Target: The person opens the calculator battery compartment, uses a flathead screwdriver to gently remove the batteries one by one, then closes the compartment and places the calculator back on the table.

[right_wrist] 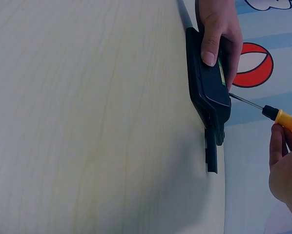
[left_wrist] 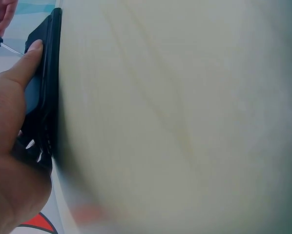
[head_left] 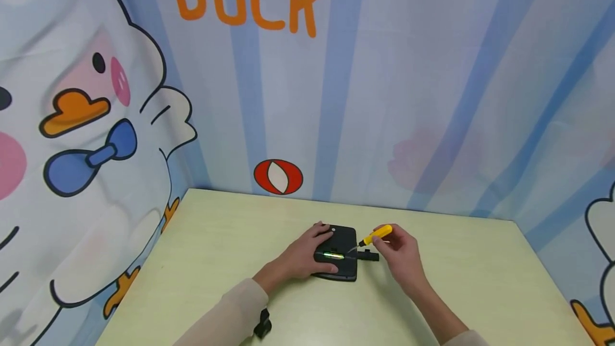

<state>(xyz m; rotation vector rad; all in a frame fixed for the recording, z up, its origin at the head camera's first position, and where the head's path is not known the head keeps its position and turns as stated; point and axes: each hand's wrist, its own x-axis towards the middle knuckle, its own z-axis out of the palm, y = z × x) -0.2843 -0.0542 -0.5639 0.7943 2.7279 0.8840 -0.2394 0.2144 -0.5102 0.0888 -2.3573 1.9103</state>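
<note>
On the pale table (head_left: 230, 234) before me lies a flat, round-cornered black device (head_left: 344, 267), shiny greenish strip (head_left: 333, 255) across its face, narrow black piece (head_left: 370, 256) jutting toward three o'clock. From nine o'clock, the left hand (head_left: 300, 256) grips it; toward three, the right hand (head_left: 403, 260) pinches a yellow-handled screwdriver (head_left: 381, 232).

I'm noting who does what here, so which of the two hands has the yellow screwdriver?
The right hand: it grips the yellow screwdriver, whereas the left hand rests on the black device, holding no tool.

Striped duck-print backdrop (head_left: 375, 95) behind pale table (head_left: 230, 234)
</note>
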